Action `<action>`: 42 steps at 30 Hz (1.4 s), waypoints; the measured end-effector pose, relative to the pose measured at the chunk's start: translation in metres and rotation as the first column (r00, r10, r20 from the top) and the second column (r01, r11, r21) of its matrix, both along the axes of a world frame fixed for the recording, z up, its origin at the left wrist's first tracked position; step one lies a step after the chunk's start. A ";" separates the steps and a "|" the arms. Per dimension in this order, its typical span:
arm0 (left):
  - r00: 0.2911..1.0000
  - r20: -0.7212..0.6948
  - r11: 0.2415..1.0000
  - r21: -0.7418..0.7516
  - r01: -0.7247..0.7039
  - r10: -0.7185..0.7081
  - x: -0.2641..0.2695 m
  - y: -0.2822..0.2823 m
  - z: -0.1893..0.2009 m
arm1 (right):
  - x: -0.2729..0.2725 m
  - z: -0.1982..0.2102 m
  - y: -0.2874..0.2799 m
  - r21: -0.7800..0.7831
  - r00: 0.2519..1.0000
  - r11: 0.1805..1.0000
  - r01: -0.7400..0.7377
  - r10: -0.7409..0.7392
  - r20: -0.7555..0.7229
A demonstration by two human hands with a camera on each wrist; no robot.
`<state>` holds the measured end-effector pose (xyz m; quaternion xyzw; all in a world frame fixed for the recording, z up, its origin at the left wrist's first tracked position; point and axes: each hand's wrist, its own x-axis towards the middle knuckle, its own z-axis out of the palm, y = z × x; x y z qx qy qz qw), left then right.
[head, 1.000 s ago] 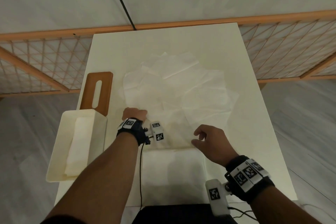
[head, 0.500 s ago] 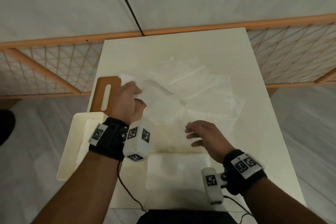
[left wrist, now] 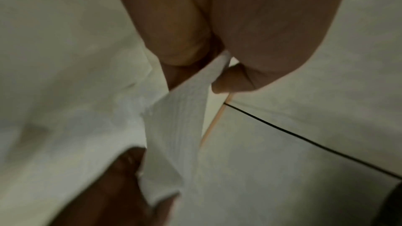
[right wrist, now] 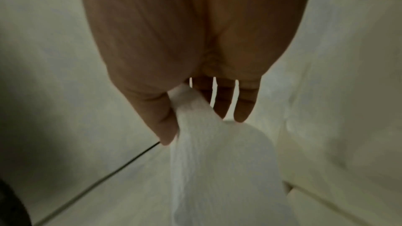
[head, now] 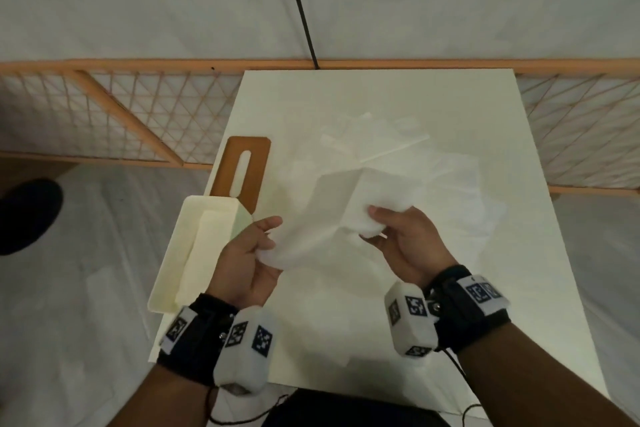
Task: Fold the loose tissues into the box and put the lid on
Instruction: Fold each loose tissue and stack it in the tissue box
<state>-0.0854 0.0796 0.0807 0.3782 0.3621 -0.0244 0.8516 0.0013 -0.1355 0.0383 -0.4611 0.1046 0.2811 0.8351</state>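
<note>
The left hand (head: 247, 263) pinches one end of a white tissue (head: 322, 218) between thumb and curled fingers (left wrist: 174, 40); the right hand (head: 405, 236) clamps the other end between its thumb and forefinger, the remaining fingers (right wrist: 241, 102) nearly straight and slightly apart. The thin, finely embossed sheet spans between both sets of fingertips above the table (head: 415, 322), long axis running left to right, creased and sagging. Beyond the fingertips lie loose tissues (head: 433, 166); left of the left fingers sits the cream rectangular box (head: 176, 260), with the brown slotted lid (head: 242, 170) lying flat beyond it
</note>
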 end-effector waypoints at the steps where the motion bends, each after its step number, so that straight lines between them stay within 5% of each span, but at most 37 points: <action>1: 1.000 -0.007 1.000 0.006 0.025 -0.025 -0.003 0.001 -0.005 | -0.002 0.001 -0.002 -0.031 1.000 0.999 -0.022 0.022 0.020; 6: 0.995 0.061 0.996 0.030 0.081 -0.083 -0.012 0.003 -0.022 | -0.012 0.008 -0.007 -0.118 0.998 0.992 0.049 -0.044 0.050; 11: 0.989 0.131 0.978 -0.185 0.095 -0.072 -0.021 -0.022 -0.030 | -0.025 0.010 -0.005 -0.062 0.973 0.971 0.231 -0.230 0.011; 20: 0.980 0.192 0.994 -0.079 0.073 -0.057 -0.009 -0.048 -0.004 | -0.032 0.019 0.004 -0.125 0.938 0.931 0.342 -0.331 0.099; 24: 0.942 0.228 0.955 -0.103 0.277 -0.248 -0.007 -0.036 0.006 | -0.029 0.020 0.006 -0.149 0.919 0.908 0.391 -0.378 0.111; 28: 0.939 0.144 0.949 0.006 0.314 -0.312 -0.002 -0.031 0.003 | -0.026 0.026 0.007 -0.152 0.916 0.908 0.389 -0.365 0.165; 37: 0.977 0.028 0.970 0.131 0.206 -0.211 0.001 -0.037 -0.001 | -0.032 0.033 0.012 -0.166 0.929 0.929 0.330 -0.289 0.230; 42: 0.962 -0.092 0.867 0.419 0.271 -0.256 -0.001 -0.037 -0.006 | -0.032 0.033 0.014 -0.187 0.931 0.930 0.316 -0.266 0.250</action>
